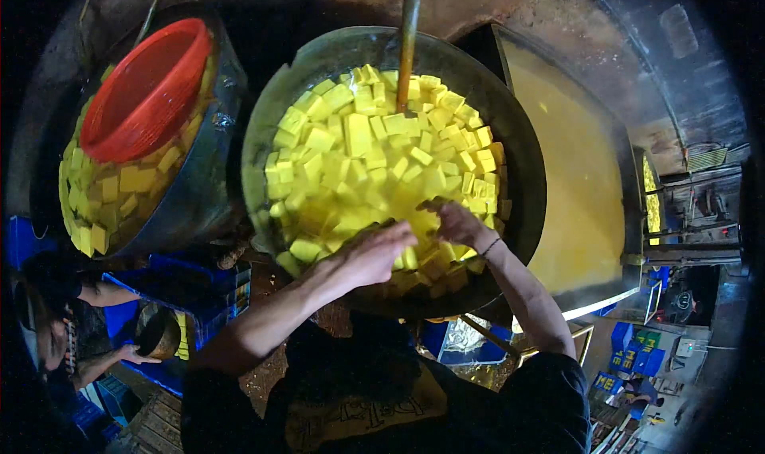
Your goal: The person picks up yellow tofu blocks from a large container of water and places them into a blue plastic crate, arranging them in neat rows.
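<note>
A wide round metal vat (526,173) stands in front of me, packed with yellow blocks (358,134) that look like tofu in yellow liquid. Over its near half, my left hand (379,248) reaches in from the lower left with its fingers stretched out, slightly blurred. Opposite it, my right hand (457,222) has its fingers bent and spread, and a dark band circles the wrist. I see nothing held in either hand, though the undersides of both are hidden. Steam hazes the blocks just beyond the hands. A long pole (408,42) stands among the blocks at the far side.
At left, a second metal vat (206,161) holds more yellow blocks and a tilted red plastic basket (146,95). A rectangular tank (568,173) of cloudy yellowish liquid adjoins on the right. Another person's hand (134,354) is beside a blue crate (206,319) at lower left.
</note>
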A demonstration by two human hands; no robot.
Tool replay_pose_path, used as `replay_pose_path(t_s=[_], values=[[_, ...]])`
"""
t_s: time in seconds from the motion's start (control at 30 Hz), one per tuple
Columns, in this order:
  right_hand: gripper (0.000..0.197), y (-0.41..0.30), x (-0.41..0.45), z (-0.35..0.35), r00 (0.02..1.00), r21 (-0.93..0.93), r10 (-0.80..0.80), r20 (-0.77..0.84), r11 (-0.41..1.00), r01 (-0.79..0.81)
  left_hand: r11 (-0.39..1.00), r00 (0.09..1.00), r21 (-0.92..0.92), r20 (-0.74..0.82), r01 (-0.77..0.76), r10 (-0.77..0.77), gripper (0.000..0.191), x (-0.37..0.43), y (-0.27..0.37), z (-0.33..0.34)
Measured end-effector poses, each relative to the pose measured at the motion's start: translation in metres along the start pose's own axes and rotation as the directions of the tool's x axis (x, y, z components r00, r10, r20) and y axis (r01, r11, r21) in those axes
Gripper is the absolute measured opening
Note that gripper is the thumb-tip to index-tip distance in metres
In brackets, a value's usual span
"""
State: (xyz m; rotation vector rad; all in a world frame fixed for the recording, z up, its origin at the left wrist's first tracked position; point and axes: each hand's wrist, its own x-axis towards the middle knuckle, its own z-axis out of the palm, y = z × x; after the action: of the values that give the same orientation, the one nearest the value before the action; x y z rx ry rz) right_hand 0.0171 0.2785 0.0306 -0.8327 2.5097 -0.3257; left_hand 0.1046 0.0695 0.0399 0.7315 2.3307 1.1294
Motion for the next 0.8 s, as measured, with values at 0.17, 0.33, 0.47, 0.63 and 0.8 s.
replay_pose_path(t_s=[0.17, 0.33, 0.47, 0.63, 0.8], values=[[0.054, 0.078, 0.02, 0.074, 0.946, -0.009, -0.292, 0.14, 0.955, 0.296, 0.622, 0.902, 0.661, 0.231, -0.42, 0.364, 0.042, 0.045, -0.085, 0.081], [0.049, 0.118, 0.033, 0.048, 0.936, 0.415, -0.291, 0.198, 0.89, 0.189, 0.788, 0.843, 0.464, 0.524, -0.405, 0.125, 0.042, 0.081, -0.05, 0.063], [0.034, 0.101, 0.056, -0.031, 0.992, 0.667, 0.031, 0.122, 0.738, -0.105, 0.767, 0.731, 0.379, 0.662, -0.518, 0.167, 0.04, 0.079, -0.066, 0.054], [0.029, 0.081, 0.11, -0.047, 0.965, -0.044, 0.166, -0.202, 0.983, -0.178, 0.558, 0.784, -0.558, 0.511, 0.614, -0.351, 0.051, 0.084, -0.113, 0.044], [0.023, 0.081, 0.118, -0.019, 0.953, -0.114, 0.264, -0.148, 0.953, -0.282, 0.764, 0.97, -0.599, 0.134, 0.241, -0.201, 0.055, 0.095, -0.099, -0.002]])
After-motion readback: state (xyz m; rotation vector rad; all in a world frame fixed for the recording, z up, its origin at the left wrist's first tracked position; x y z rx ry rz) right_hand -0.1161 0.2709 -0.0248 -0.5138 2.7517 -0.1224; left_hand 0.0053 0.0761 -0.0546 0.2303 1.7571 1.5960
